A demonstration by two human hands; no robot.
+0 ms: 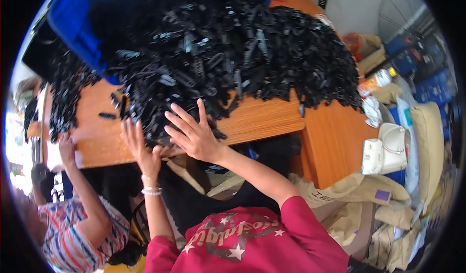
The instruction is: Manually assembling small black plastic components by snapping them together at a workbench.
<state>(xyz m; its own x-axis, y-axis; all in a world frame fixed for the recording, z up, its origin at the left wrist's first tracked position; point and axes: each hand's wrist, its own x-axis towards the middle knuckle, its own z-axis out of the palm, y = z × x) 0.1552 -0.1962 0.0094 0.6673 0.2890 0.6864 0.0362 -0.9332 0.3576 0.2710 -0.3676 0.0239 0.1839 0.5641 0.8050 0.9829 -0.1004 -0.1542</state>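
A large heap of small black plastic pieces [194, 54], several of them slotted strips, covers much of the wooden table [262, 115]. My left hand [143, 151], with a beaded bracelet at the wrist, is raised at the table's front edge beside the heap, fingers stretched and apart. Just to its right, my right hand [196, 137] is spread over the near edge of the heap. Neither hand holds anything that I can see. Whether the fingertips touch the pieces cannot be told. A few loose pieces [108, 115] lie left of the heap.
A blue bin [73, 35] lies tipped behind the heap. At the left a co-worker's hand [67, 149] rests near another black pile [65, 100]. Brown paper sacks [349, 190], a white handbag [392, 149] and a bottle [383, 77] sit at the right, near a fan [400, 15].
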